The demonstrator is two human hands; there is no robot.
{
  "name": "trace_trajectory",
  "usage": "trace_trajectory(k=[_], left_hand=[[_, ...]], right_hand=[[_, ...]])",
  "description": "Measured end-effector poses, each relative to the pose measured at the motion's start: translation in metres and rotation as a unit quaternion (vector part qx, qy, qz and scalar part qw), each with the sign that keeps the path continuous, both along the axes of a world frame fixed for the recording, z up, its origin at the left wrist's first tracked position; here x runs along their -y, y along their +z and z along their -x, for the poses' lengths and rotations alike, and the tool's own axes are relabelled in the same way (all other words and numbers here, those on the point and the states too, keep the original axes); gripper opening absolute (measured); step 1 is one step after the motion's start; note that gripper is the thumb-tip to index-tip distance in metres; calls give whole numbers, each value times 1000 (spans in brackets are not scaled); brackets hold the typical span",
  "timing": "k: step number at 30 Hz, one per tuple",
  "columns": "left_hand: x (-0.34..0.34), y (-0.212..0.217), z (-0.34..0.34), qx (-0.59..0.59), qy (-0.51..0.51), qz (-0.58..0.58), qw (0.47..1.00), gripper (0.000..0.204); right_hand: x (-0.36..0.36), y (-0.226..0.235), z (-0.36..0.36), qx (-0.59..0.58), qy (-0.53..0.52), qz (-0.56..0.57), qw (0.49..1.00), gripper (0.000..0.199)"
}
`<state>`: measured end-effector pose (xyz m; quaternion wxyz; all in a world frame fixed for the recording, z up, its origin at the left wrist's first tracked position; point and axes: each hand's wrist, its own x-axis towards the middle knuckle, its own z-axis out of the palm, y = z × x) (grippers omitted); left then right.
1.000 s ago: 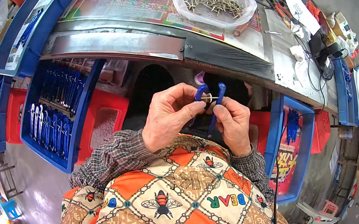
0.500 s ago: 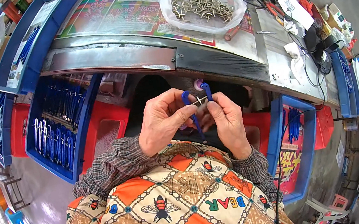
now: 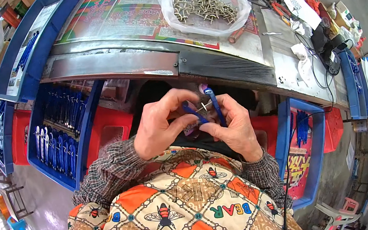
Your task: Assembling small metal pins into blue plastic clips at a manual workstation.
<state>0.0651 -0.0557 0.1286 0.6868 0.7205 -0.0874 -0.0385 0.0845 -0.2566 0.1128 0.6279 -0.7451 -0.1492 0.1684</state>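
Note:
In front of my lap both hands work with slim blue plastic pieces. My left hand [image 3: 159,127] is curled, thumb and forefinger around a short-looking blue plastic piece [image 3: 189,108] that slants down to the right. My right hand [image 3: 237,128] holds a longer blue plastic arm [image 3: 217,105] upright between its fingers. This arm has a rounded, purplish-white upper end. Its thumb reaches over toward the left piece. A small metal cross-shaped pin [image 3: 203,107] spans the gap between the two pieces. The left piece's lower part is hidden by fingers.
On the metal-edged table [image 3: 105,62] lies a clear plastic bag [image 3: 168,10] with many metal cross-shaped pins [image 3: 206,7]. Blue trays [image 3: 82,166] with blue pieces stand at left; another blue tray [image 3: 315,181] is at right. Red stools [image 3: 101,136] stand below the table. Cables [image 3: 312,53] trail at right.
My left hand has shifted slightly left and its blue piece has tilted away from upright. My right thumb has moved down and left toward that piece.

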Motion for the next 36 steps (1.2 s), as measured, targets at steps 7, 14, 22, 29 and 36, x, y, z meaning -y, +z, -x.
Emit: trace_trajectory(k=[7, 14, 22, 29, 36], left_hand=[[-21, 6, -16, 410, -64, -302, 858, 35], [-22, 25, -27, 476, -102, -397, 778, 39], [-13, 34, -53, 526, -141, -414, 730, 28], [-11, 28, -61, 533, -119, -387, 743, 24], [-13, 21, -71, 453, -72, -348, 818, 18]], right_hand=[[5, 10, -8, 37, 27, 42, 998, 39], [6, 25, -17, 80, 32, 73, 994, 42], [7, 38, -33, 185, 37, 163, 969, 49], [-1, 50, -38, 293, 3, 247, 924, 53], [-5, 55, -51, 437, -40, 332, 835, 54]])
